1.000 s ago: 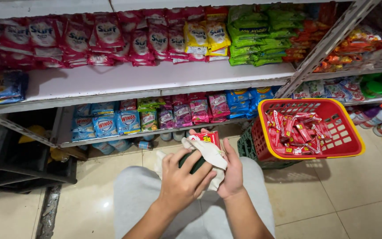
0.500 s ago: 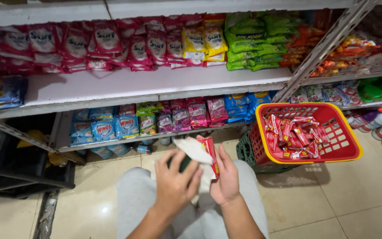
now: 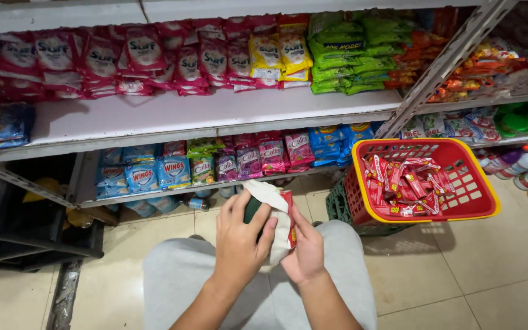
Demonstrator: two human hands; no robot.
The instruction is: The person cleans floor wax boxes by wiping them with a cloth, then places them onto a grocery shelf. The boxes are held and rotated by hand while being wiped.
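Left hand [image 3: 238, 239] is clamped over a whitish cloth [image 3: 274, 214] wrapped round a dark green object. Right hand [image 3: 304, 247] grips a red packet [image 3: 289, 215] against the cloth's right side, hands together above the grey-clad lap. Red basket [image 3: 483, 194] of red packets stands to the right, before the shelf [image 3: 215, 113].
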